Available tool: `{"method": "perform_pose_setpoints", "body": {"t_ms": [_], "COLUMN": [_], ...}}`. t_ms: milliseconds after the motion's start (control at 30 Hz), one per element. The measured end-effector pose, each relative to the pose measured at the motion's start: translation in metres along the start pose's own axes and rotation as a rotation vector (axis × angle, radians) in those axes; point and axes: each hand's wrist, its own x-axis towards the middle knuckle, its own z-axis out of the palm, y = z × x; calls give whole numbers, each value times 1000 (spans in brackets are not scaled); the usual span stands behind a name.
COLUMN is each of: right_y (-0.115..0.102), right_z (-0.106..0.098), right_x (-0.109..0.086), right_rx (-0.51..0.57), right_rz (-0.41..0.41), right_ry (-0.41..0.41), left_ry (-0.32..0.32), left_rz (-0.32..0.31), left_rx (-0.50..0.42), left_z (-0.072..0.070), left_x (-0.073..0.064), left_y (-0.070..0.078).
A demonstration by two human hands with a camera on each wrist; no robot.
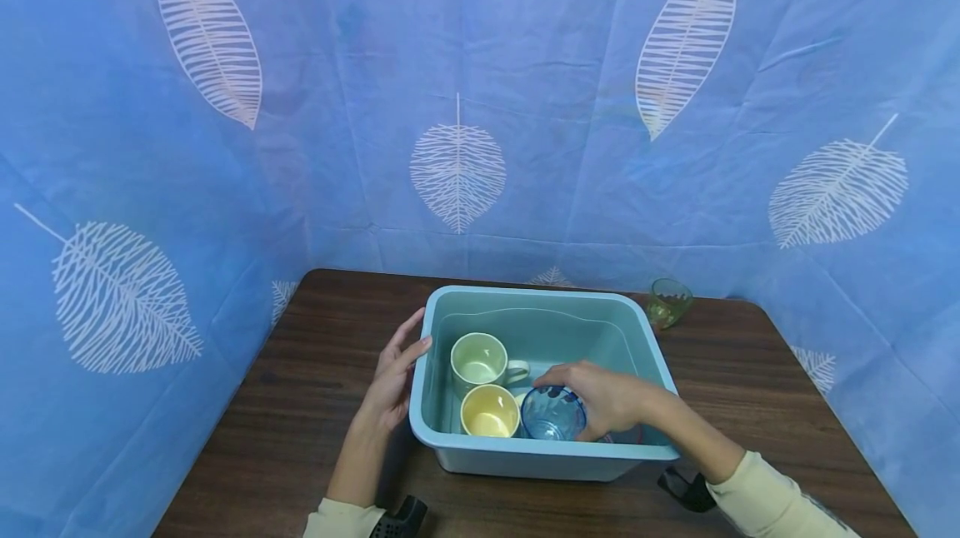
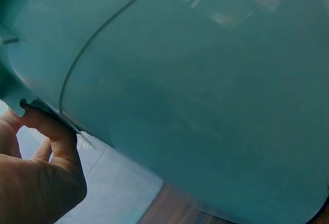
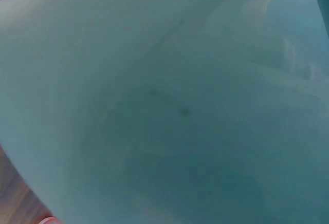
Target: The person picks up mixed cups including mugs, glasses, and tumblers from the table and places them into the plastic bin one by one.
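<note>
A light-blue plastic tub (image 1: 555,463) stands on the table, its side wall (image 2: 205,90) filling most of the left wrist view. My left hand (image 1: 392,380) holds the tub's left rim, with bent fingers (image 2: 59,131) at the edge. Inside the tub, my right hand (image 1: 611,398) grips a clear blue glass (image 1: 553,420) between thumb and fingers. Left of that glass are a yellow cup (image 1: 490,413) and, behind it, a pale green mug (image 1: 478,361) with its handle toward the right. Something reddish shows partly beneath my right hand. The tub wall (image 3: 169,106) dominates the right wrist view.
A green glass (image 1: 669,301) is on the table behind the tub's right corner. Dark wooden tabletop (image 1: 300,405) extends around the tub. Blue leaf-print cloth (image 1: 555,171) hangs behind and on both sides. A small red-edged object (image 3: 50,220) shows at the right wrist view's lower left.
</note>
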Motion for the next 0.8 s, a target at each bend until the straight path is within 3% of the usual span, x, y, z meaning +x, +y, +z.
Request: {"method": "perform_pose_setpoints", "body": {"t_ms": [200, 367, 467, 600, 800], "right_y": [0, 3, 7, 13, 20], "right_z": [3, 2, -4, -13, -16], "right_x": [0, -7, -12, -19, -29], "right_rx": [45, 196, 250, 228, 216], "right_rz": [40, 72, 37, -21, -42], "right_ry": [-32, -49, -8, 89, 239], "left_ry": [8, 14, 13, 10, 19], "left_rz": [-7, -14, -13, -7, -2], "left_rx": [-1, -4, -3, -4, -3], "left_z": [0, 1, 1, 1, 0], "left_x": [0, 0, 0, 0, -1], "left_y": [0, -1, 0, 2, -1]}}
